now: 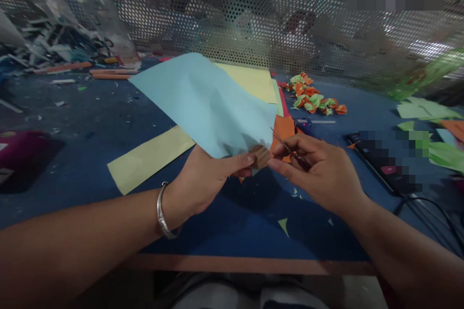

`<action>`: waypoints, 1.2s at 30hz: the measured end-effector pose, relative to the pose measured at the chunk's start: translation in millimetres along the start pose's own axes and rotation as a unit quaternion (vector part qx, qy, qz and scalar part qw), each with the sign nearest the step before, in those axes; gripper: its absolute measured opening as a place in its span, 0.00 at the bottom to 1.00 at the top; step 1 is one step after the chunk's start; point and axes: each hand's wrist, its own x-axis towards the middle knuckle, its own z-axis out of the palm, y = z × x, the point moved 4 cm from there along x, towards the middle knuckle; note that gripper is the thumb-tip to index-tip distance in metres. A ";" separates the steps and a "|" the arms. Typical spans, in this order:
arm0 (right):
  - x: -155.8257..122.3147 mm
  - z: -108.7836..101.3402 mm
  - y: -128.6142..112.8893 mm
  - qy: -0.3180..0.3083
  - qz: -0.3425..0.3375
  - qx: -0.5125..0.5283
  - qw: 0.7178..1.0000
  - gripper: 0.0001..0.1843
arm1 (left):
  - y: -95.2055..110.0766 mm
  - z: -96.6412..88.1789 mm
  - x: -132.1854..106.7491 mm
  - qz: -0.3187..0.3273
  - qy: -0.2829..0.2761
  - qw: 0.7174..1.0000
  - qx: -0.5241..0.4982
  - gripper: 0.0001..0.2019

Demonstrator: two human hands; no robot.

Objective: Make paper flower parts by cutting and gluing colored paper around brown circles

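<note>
A large light blue sheet of paper (203, 96) rises at a slant above the table. My left hand (210, 174) pinches its near corner between thumb and fingers, together with a small brown striped piece (261, 155) that lies against the paper. My right hand (315, 169) is closed around a thin, dark pointed tool (286, 146), its tip sticking out up and left beside the sheet's right edge. Whether it is a pair of small scissors cannot be made out. The right fingertips are close to the brown piece.
Yellow paper (250, 82), a pale yellow strip (152, 159) and orange paper (283, 130) lie around the blue sheet. Small orange and green paper flowers (315, 96) are heaped behind. A phone (384, 164) with a cable is at right, a bottle (108, 24) at back left, a perforated metal screen (174, 14) behind.
</note>
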 end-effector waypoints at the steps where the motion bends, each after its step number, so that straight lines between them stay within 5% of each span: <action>1: 0.4 0.2 0.1 0.001 0.005 0.007 1.000 0.07 | 0.0 0.1 0.2 -0.001 0.002 1.000 -0.001 0.15; 8: 2.7 2.7 3.4 0.004 0.074 0.101 0.992 0.12 | -1.1 2.0 -2.8 -0.014 0.000 1.000 -0.004 0.14; 21: -1.5 22.0 23.1 0.019 0.183 0.334 0.924 0.21 | -4.8 -2.0 -0.7 -0.006 0.018 1.000 -0.006 0.17; 36: -3.1 20.4 17.5 0.021 0.139 0.260 0.955 0.18 | 1.1 -3.3 0.3 0.041 0.054 0.998 0.011 0.13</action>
